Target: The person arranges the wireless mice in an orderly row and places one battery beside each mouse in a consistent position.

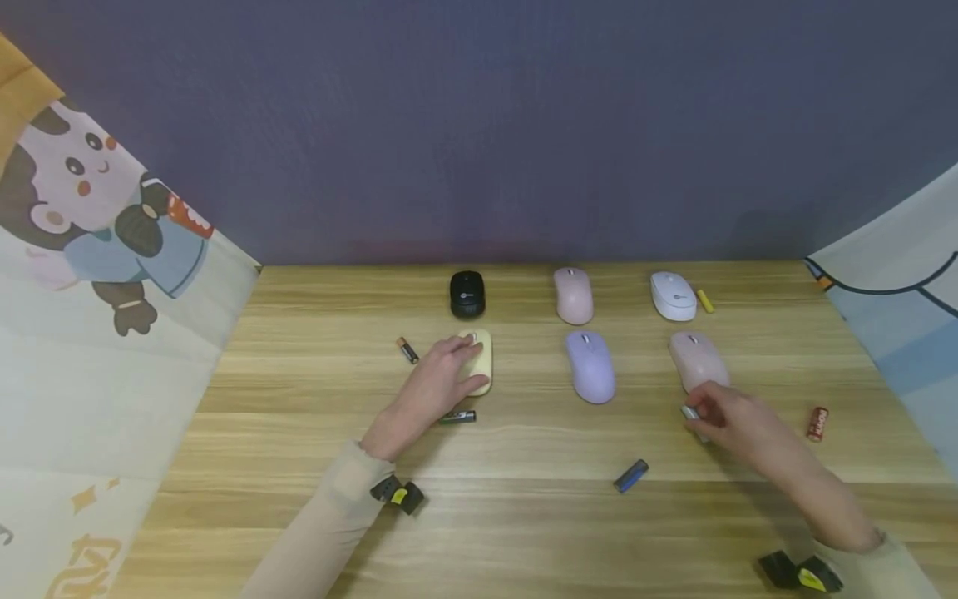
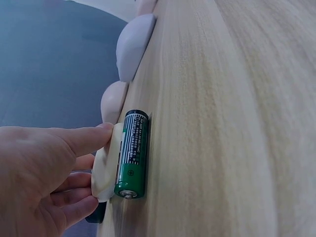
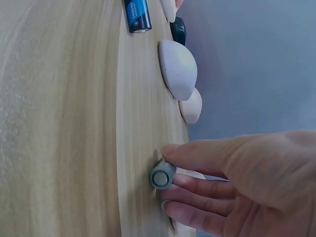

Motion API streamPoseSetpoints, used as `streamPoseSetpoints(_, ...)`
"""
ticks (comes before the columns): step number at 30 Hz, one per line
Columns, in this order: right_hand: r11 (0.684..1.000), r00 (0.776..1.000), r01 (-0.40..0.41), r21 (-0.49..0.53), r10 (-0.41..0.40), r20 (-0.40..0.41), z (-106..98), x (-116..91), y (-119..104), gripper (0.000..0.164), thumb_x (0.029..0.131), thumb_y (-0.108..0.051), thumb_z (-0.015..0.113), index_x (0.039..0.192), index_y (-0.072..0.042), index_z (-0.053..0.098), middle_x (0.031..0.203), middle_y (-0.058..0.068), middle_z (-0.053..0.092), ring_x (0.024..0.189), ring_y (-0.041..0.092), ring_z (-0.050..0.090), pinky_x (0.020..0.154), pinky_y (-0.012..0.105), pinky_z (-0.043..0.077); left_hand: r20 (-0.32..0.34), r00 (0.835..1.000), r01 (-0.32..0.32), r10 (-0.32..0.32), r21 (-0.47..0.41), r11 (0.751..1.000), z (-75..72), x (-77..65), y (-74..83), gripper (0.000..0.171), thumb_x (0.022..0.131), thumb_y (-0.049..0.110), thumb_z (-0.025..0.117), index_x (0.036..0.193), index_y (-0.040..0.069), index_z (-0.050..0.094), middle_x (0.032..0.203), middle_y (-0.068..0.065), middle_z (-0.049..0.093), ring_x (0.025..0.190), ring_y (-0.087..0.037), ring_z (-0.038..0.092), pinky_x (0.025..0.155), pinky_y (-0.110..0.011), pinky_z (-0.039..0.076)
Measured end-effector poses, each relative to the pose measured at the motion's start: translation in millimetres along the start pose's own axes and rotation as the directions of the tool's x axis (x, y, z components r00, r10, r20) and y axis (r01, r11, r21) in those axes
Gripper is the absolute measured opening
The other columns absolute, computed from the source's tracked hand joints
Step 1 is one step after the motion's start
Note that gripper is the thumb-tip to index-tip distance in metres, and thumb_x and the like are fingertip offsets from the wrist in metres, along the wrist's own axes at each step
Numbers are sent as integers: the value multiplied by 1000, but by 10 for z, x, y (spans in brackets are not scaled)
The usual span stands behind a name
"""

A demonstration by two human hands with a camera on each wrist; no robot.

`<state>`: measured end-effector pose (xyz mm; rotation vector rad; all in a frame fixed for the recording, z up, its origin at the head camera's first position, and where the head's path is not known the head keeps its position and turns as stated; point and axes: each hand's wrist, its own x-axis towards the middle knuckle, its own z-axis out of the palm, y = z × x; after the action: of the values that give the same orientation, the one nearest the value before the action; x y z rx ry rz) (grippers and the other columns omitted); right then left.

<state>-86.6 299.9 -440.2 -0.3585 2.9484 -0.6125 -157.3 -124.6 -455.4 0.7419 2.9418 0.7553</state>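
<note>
My left hand (image 1: 428, 381) grips a pale yellow computer mouse (image 1: 485, 366), thumb on its near right side and fingers at its far left. Beside that mouse a green and black AA battery (image 2: 132, 155) lies on the wood, partly behind the hand in the head view. With thumb and fingertips, my right hand (image 1: 741, 416) pinches a light battery (image 3: 162, 175) with a teal end, low over the table. Just beyond those fingers sits a pink mouse (image 1: 698, 358), its near end overlapped by the hand.
Along the back stand a black mouse (image 1: 467, 294), another pink mouse (image 1: 574, 296) and a white mouse (image 1: 673, 296) beside a yellow battery (image 1: 706, 301). Mid-table is a purple mouse (image 1: 591, 368). Loose batteries: blue (image 1: 632, 476), red (image 1: 817, 424), black-and-copper (image 1: 407, 350).
</note>
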Motion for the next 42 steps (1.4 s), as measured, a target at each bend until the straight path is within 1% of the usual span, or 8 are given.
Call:
streamPoseSetpoints(6,1000,1000,4,-2,-4,-4,22,17,-19,25,85,-9,83,103,-4,66,85,0,67,76,14,60,60,29,50,10,1000,7,-7,1,1000,0,6,-5,58,91,32,79,137,-1,63,148,-22,55,136,-39,54,117,-47,44)
streamPoseSetpoints(12,1000,1000,15,-7,-15,3,52,23,-26,24,85,-9,83,103,-3,69,84,-3,67,76,12,61,61,29,52,18,1000,17,-17,2,1000,-6,0,3,59,92,32,79,137,0,62,149,-21,54,137,-39,53,118,-47,43)
streamPoseSetpoints(26,999,999,43,-24,-43,1,72,41,-26,24,84,-7,83,102,-2,68,83,-4,66,74,11,60,59,28,51,10,1000,3,-3,-6,1000,2,-8,-16,58,92,32,79,137,0,63,148,-21,55,136,-39,54,117,-46,45)
streamPoseSetpoints(32,997,998,62,-42,-62,9,60,51,-46,26,82,-5,83,102,-2,68,83,-4,65,74,10,59,60,30,51,7,1000,3,-3,-9,1000,-4,-10,-6,58,91,32,79,137,0,63,148,-21,55,136,-38,54,117,-46,44)
streamPoseSetpoints(38,997,998,69,-28,-68,17,31,77,-98,27,82,-5,81,106,0,68,86,-1,67,77,13,61,62,31,54,1,1000,-5,5,-3,1000,-1,-7,-10,58,91,32,79,137,-1,63,148,-22,56,135,-39,55,117,-46,45)
streamPoseSetpoints(42,996,996,85,-12,-85,3,13,113,-131,28,81,-2,80,107,1,68,86,0,67,76,13,62,63,29,56,-4,1000,-6,6,0,1000,3,-7,-17,58,91,32,79,136,-1,63,147,-22,56,134,-39,55,116,-46,45)
